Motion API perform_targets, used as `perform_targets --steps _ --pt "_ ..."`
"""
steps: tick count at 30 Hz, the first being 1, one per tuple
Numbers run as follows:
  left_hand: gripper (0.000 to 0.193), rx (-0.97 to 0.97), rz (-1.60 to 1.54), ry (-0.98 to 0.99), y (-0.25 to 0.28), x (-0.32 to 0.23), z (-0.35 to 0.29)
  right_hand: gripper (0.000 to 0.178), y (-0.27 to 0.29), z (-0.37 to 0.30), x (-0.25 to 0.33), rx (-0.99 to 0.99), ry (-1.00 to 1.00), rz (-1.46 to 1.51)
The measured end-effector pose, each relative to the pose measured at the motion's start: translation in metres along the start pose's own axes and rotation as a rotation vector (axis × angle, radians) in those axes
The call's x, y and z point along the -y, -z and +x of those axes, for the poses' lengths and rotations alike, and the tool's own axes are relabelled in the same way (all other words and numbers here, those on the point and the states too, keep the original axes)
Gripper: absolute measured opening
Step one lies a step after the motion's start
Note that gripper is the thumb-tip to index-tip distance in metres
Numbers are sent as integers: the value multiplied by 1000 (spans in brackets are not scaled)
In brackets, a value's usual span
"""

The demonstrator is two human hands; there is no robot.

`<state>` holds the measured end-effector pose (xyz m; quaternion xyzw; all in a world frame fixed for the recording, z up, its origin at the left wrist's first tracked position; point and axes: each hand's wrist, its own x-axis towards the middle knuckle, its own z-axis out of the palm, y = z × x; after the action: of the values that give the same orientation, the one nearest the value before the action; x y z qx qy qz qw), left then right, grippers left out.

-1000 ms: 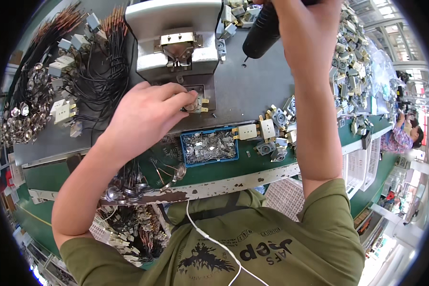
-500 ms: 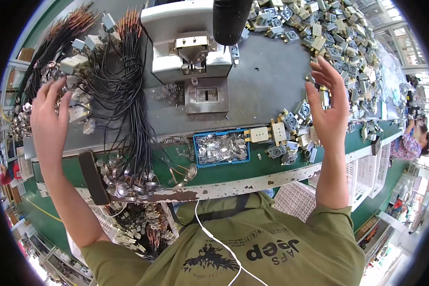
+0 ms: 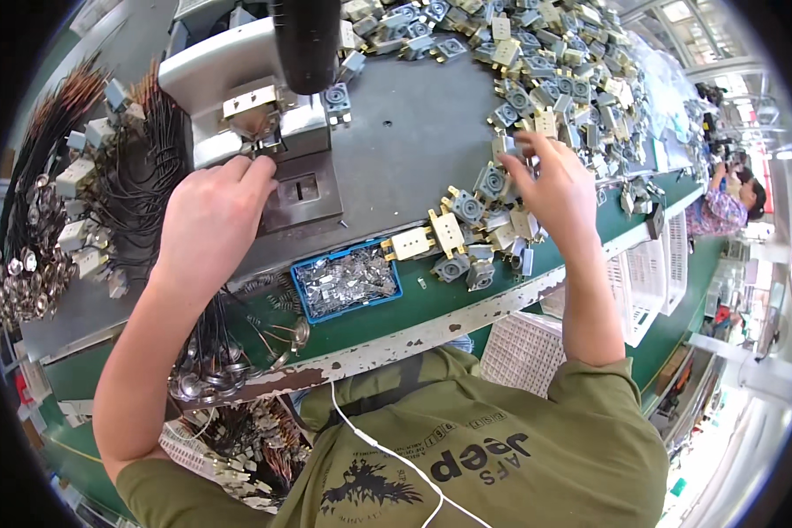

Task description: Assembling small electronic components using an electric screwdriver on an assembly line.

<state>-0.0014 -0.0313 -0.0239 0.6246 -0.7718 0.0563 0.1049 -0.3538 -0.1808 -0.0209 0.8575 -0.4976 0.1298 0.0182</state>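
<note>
At the press [image 3: 257,114], my left hand [image 3: 213,209] is closed, its fingertips drawn together beside the metal die block [image 3: 301,192] with the dark slot. Whatever it may pinch is too small or hidden to make out. My right hand [image 3: 556,192] hovers at the near edge of a heap of grey and cream socket-like parts [image 3: 554,84] with brass tabs, thumb and fingers apart, nothing seen between them. Below the die, a blue tray [image 3: 398,290] holds small shiny metal pieces. Two cream parts [image 3: 447,232] lie at its right.
Bundles of black wires with copper-coloured ends [image 3: 150,145] lie at the left, beside finished-looking parts with round metal caps [image 3: 28,260]. Springs [image 3: 283,290] are near the tray. White crates [image 3: 521,354] stand below the table edge. Another person [image 3: 726,207] is far right.
My left hand has left the wired parts at the left and come to the press's die block. My right hand has shifted, its fingers curling a little. The whole view has turned.
</note>
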Motion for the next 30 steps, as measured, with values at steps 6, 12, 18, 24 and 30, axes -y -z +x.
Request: perform_targets --steps 6,12,18,24,30 --pt "11 -23 -225 86 22 -7 -7 39 -14 15 15 -105 262 68" --pt "15 -46 -384 194 38 -2 -18 45 0 10 57 -231 557 622" --pt "14 -65 -489 277 39 2 -25 64 21 19 88 -284 717 587" --pt "15 -178 -526 329 48 16 -37 51 39 35 119 -191 846 668" --pt "12 -244 -555 381 53 26 -36 39 -49 26 137 -24 725 669"
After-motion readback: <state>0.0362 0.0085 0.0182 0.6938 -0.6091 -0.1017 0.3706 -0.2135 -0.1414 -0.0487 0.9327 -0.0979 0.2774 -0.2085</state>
